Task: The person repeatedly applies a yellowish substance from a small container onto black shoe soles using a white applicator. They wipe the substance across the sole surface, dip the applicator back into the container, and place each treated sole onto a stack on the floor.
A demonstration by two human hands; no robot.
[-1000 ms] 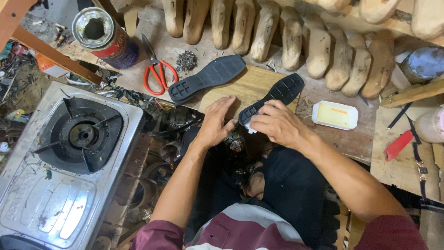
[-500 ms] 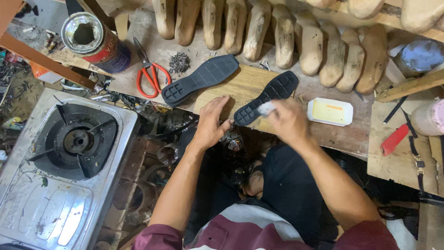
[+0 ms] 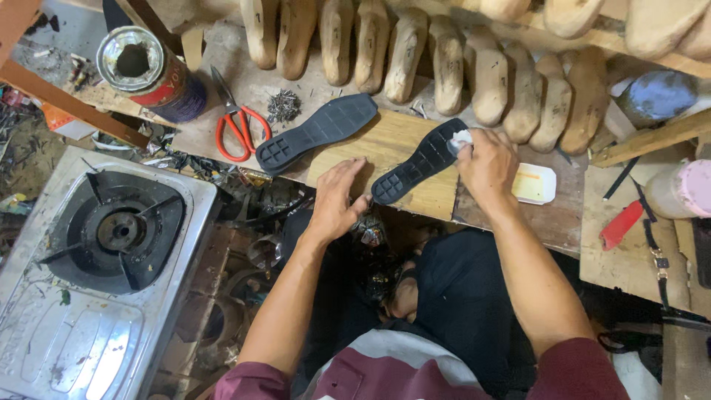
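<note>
A black rubber shoe sole [image 3: 419, 161] lies tread-up and slanted on a wooden board [image 3: 400, 148]. My left hand [image 3: 337, 198] rests flat on the board, fingertips against the sole's heel end. My right hand [image 3: 487, 164] presses a small white cloth [image 3: 461, 138] onto the sole's toe end. A second black sole [image 3: 317, 132] lies to the left on the bench, untouched.
Wooden shoe lasts [image 3: 444, 59] line the back of the bench. Red-handled scissors [image 3: 235, 126], a pile of tacks [image 3: 283, 106] and an open tin can [image 3: 152, 74] sit at the left. A gas stove [image 3: 96, 252] stands at lower left. A white tray [image 3: 535, 184] and red tool [image 3: 621, 224] lie right.
My right hand has slid with the cloth from the sole's middle up to its toe end. My left hand has stayed at the heel end.
</note>
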